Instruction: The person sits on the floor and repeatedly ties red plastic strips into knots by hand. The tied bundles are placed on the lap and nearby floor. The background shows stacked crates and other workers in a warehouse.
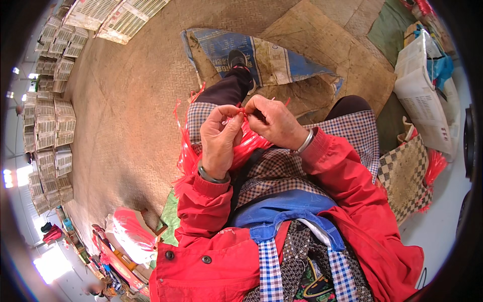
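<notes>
Both hands meet over my lap, pinching a thin strand of red plastic twine (241, 110) between thumbs and fingertips. My left hand (222, 139) grips it from the left, wearing a dark bracelet at the wrist. From the right, my right hand (274, 120) holds the same spot, a silver bangle below it; whether the twine is knotted there is too small to tell. A loose bundle of red plastic strips (251, 145) lies across my thighs under the hands, over a checked apron (279, 166). Part of the bundle is hidden by the left hand.
A blue and white woven sack (271, 56) lies on the floor under my foot, with cardboard (339, 56) beyond. White plastic crates (45, 122) stand stacked at left. A white basket (419, 90) and a checkered mat (405, 177) are at right; a red-and-white bag (130, 234) is lower left.
</notes>
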Motion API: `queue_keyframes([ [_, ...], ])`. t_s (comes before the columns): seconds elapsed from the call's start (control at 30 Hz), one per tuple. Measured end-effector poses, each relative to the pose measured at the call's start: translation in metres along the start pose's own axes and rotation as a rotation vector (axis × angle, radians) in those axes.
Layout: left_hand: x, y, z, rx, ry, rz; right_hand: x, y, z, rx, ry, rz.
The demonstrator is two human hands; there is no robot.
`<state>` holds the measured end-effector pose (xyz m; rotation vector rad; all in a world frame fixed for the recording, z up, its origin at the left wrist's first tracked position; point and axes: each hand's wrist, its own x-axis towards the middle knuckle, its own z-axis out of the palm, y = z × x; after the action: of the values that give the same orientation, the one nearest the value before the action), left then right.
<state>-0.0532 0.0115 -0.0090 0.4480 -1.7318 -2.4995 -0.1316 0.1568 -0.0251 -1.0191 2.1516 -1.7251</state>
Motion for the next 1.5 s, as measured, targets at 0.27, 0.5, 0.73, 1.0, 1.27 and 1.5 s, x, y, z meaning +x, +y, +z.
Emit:
queue_keyframes([
  [0.27,0.0,-0.001,-0.002,-0.208,0.0,-0.027,0.0,-0.007,-0.001,-0.015,-0.021,0.039],
  [0.5,0.0,-0.002,0.001,-0.278,0.047,-0.076,-0.001,-0.011,0.004,0.014,0.002,0.007],
  [0.73,-0.004,-0.003,-0.003,-0.266,-0.063,-0.043,-0.002,-0.005,0.009,0.133,0.057,0.009],
  [1.0,-0.007,-0.007,-0.006,-0.297,-0.104,-0.036,-0.003,-0.01,0.011,0.516,-0.053,0.273],
  [1.27,-0.012,-0.002,-0.009,-0.281,-0.085,-0.062,-0.003,-0.003,0.018,0.049,0.017,-0.009],
  [1.5,-0.012,-0.005,-0.011,-0.307,-0.099,-0.034,0.0,-0.013,0.018,-0.297,0.139,-0.09],
])
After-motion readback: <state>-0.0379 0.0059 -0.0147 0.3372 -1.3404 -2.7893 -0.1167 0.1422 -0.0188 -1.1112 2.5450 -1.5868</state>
